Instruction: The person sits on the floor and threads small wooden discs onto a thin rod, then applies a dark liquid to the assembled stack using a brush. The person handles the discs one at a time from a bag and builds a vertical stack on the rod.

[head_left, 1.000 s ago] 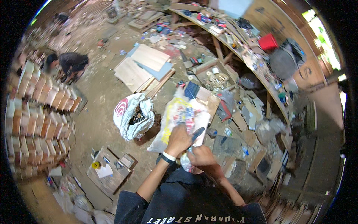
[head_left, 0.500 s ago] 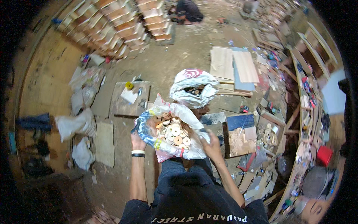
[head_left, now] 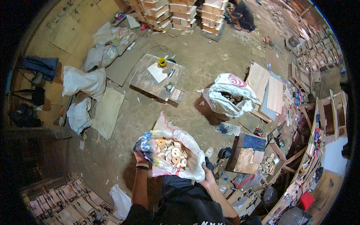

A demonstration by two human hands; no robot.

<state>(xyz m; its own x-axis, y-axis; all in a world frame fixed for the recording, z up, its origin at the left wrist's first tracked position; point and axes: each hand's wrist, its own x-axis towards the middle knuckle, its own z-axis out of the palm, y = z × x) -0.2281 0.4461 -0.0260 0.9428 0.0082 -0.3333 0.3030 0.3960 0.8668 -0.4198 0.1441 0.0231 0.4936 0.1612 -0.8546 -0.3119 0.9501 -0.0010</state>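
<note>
In front of my body I hold up an open plastic sack [head_left: 193, 144], whitish with blue and red patches. Inside lie many round wooden discs [head_left: 174, 153] with holes in their middles, pale except for a few orange-brown ones. My left hand [head_left: 141, 156] grips the sack's bunched left edge, its fingers partly hidden by the plastic. At the right edge my right hand [head_left: 208, 177] is closed on the rim. Ahead and to the right, a second white sack [head_left: 231, 107] with a red swirl stands on the floor, its mouth open on dark contents.
A low wooden table [head_left: 144, 80] carries a yellow tape roll [head_left: 162, 62] and paper. Wooden box stacks [head_left: 183, 17] stand far off, near a crouching person [head_left: 243, 17]. Full sacks [head_left: 85, 82] line the left wall. At right are a wooden block [head_left: 243, 155], boards [head_left: 258, 78] and a cluttered bench [head_left: 300, 176].
My body and view have turned to the left, so the table, second sack and box stacks now appear farther right. The held sack stays between both my hands.
</note>
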